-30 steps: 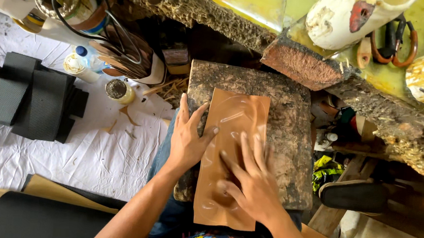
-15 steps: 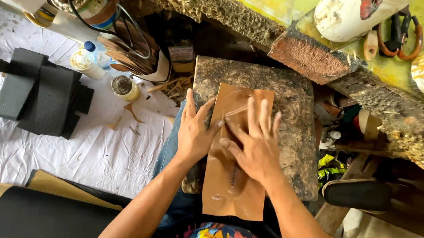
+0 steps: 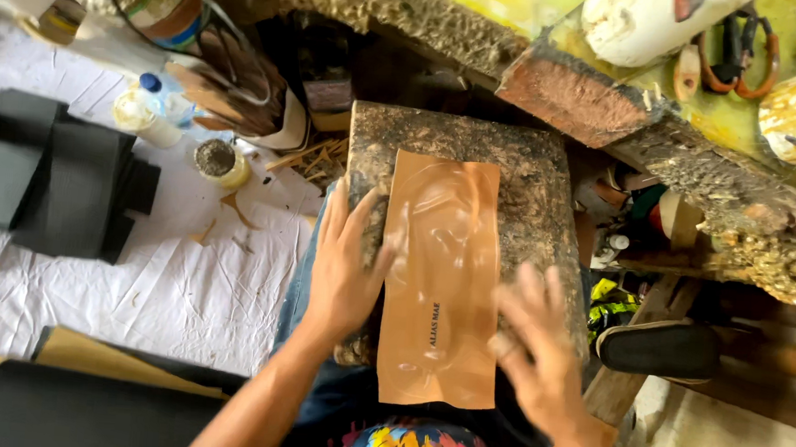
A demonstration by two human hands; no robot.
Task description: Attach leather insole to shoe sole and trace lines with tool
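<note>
A long tan sheet of leather-like material [image 3: 441, 273] lies flat along a rough, glue-stained work block [image 3: 531, 195] on my lap. My left hand [image 3: 344, 266] rests flat, fingers apart, on the block's left edge, touching the sheet's left side. Blurred, my right hand [image 3: 539, 341] hovers with spread fingers over the block's right side just beside the sheet, holding nothing.
White cloth [image 3: 132, 289] covers the floor at left, with black foam blocks [image 3: 55, 186], a small glue pot [image 3: 218, 161] and a plastic bottle [image 3: 149, 108]. Rolled black and tan sheets [image 3: 78, 397] lie bottom left. A crusted bench [image 3: 664, 158] with pots and scissors [image 3: 736, 60] runs behind.
My right hand has lifted off the sheet and moved right and down. My left hand has slid off the sheet's middle to its left edge. The sheet now lies smooth and uncovered.
</note>
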